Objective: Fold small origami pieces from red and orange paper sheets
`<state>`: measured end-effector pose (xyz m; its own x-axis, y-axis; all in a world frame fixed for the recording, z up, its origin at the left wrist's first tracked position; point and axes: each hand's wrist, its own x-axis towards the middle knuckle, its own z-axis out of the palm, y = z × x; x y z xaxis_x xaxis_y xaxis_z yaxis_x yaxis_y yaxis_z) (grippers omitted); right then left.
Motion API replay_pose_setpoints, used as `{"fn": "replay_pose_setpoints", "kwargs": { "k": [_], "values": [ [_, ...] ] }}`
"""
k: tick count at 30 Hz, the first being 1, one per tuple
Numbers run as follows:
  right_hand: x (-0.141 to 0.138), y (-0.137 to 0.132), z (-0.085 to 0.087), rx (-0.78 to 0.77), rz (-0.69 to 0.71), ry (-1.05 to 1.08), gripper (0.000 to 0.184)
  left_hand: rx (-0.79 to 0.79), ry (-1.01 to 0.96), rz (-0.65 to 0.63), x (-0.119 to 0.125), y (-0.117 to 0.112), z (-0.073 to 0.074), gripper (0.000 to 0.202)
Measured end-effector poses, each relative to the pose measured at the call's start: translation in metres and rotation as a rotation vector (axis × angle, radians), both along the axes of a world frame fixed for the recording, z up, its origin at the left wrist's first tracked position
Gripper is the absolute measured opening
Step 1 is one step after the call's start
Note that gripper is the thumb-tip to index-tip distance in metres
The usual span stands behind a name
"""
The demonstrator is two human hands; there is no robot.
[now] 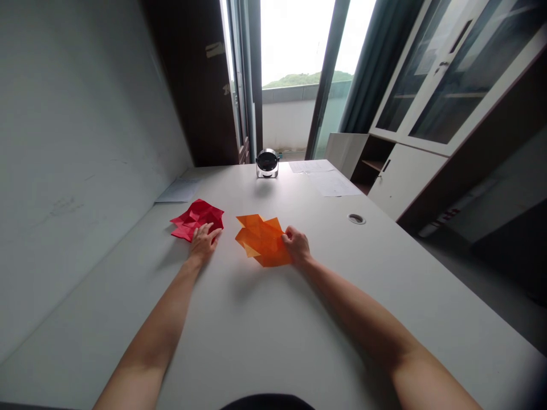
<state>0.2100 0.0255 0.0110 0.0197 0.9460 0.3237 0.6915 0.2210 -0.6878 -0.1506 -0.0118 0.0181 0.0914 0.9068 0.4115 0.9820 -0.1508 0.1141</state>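
My right hand (296, 244) grips the right edge of a creased orange sheet of paper (267, 242), thumb on top and fingers curled. The sheet has jagged, folded edges on its left and casts a shadow on the white table (256, 341). To the left, my left hand (204, 241) rests at the near right edge of a crumpled red sheet of paper (194, 219), its fingers stretched onto the paper and the thumb apart. Part of the red sheet is hidden under those fingers. A gap of bare table separates the two sheets.
A round dark object on a metal stand (267, 162) stands at the far edge. White papers (333, 184) lie at the far right, another sheet (178, 191) at the far left. A cable hole (356, 218) is at the right. A wall (85, 171) borders the left.
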Motion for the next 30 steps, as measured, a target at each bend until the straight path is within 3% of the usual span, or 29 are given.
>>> {"fn": "replay_pose_setpoints", "kwargs": {
  "k": [5, 9, 11, 14, 17, 20, 22, 25, 30],
  "values": [
    [0.000, 0.000, 0.000, -0.002, -0.003, -0.001, 0.013, 0.039, -0.058, 0.124, -0.018, 0.006, -0.009, 0.041],
    [0.001, 0.000, -0.001, 0.006, 0.000, -0.015, 0.014, 0.037, -0.132, 0.182, -0.020, 0.006, -0.009, 0.042],
    [0.000, 0.000, -0.001, 0.003, 0.002, -0.026, 0.014, 0.078, -0.156, 0.116, -0.011, 0.004, -0.001, 0.041],
    [-0.001, 0.000, -0.002, -0.006, 0.014, -0.054, 0.013, 0.112, -0.221, -0.090, 0.016, -0.001, 0.019, 0.038],
    [-0.002, -0.001, -0.001, -0.003, 0.033, -0.100, 0.011, 0.008, -0.319, -0.301, 0.053, -0.010, 0.040, 0.041],
    [-0.002, -0.001, -0.001, 0.026, 0.045, -0.136, 0.009, -0.203, -0.283, -0.475, 0.088, -0.019, 0.054, 0.045],
    [-0.002, -0.001, -0.001, 0.046, 0.049, -0.146, 0.009, -0.261, -0.217, -0.490, 0.105, -0.026, 0.058, 0.048],
    [-0.002, 0.000, -0.001, 0.063, 0.063, -0.161, 0.009, -0.179, -0.145, -0.407, 0.119, -0.032, 0.058, 0.048],
    [-0.002, 0.004, -0.004, 0.071, 0.087, -0.189, 0.009, -0.340, -0.078, -0.385, 0.115, -0.033, 0.045, 0.051]
  ]
}}
